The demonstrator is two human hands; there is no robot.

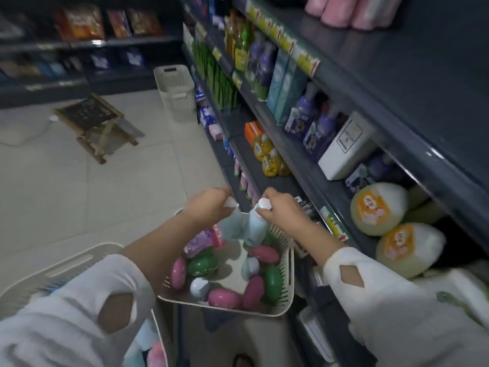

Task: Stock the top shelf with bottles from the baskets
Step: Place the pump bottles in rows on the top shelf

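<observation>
A white slatted basket (287, 276) stands below me, holding several pink, green and pale blue bottles. My left hand (209, 205) grips a pale blue bottle (229, 227) by its white cap, just above the basket. Beside it, my right hand (281, 207) grips a second pale blue bottle (255, 229) by its cap. Both bottles hang side by side, nearly touching. The top shelf (397, 56) is dark grey, up at the right, with pink bottles (341, 9) standing at its far end.
A second white basket (60, 263) sits at the lower left with pink and blue bottles inside. A third basket (176, 88) stands on the floor by the shelving. A folding wooden stool (98, 123) lies on the tiles. Lower shelves hold purple, yellow and round cream bottles.
</observation>
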